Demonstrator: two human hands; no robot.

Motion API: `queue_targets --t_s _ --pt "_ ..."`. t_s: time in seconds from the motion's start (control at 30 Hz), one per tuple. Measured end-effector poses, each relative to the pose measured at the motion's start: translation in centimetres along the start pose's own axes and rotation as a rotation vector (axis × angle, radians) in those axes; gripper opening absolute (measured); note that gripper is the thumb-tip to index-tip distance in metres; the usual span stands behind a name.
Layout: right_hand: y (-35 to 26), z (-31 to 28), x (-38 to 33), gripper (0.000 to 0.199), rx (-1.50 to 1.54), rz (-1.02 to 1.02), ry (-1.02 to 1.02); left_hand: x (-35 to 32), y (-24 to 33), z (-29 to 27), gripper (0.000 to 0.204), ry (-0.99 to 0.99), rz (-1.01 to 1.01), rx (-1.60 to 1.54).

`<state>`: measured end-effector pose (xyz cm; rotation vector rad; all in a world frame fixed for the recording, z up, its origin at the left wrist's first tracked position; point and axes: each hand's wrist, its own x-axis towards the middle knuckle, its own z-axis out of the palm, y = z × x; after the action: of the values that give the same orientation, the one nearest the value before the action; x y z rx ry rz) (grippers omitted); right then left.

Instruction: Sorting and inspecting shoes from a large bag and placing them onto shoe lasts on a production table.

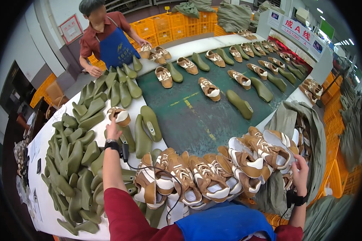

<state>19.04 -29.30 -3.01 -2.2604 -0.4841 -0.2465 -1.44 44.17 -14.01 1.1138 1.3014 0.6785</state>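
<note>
My left hand [114,130] reaches forward over the white table and is closed on a brown and white shoe [122,117], which sits among green shoe lasts [143,136]. My right hand [299,173] is beside the heel end of a brown and white shoe [278,145] at the right of a pile; its fingers look apart, and whether they touch the shoe I cannot tell. The pile of laced shoes [208,176] lies right in front of my blue apron [225,223]. A grey-green cloth sack [309,120] borders the pile on the right, with more shoes inside its opening.
A heap of green lasts [74,172] covers the left table. Shoes and lasts stand in rows on a green conveyor belt [177,120]. Across the table is a co-worker in a blue apron [117,46], one hand near shoes. Orange crates [163,28] line the back and right.
</note>
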Motion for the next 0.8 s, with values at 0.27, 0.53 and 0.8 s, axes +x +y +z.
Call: queue_targets --t_s 0.27,0.53,0.8 --pt "20.4 -2.8 -6.6 0.011 -0.119 0.379 0.098 -4.4 -3.0 13.9 0.074 -0.355 0.508 1.38" --pt "27.0 2.2 -15.4 0.005 -0.1 0.7 0.209 -6.3 -3.5 17.7 0.055 -0.332 0.295 1.27" --pt "27.9 4.7 -16.7 0.007 -0.22 0.689 0.214 -14.4 -11.1 34.6 0.04 -0.528 0.635 1.345"
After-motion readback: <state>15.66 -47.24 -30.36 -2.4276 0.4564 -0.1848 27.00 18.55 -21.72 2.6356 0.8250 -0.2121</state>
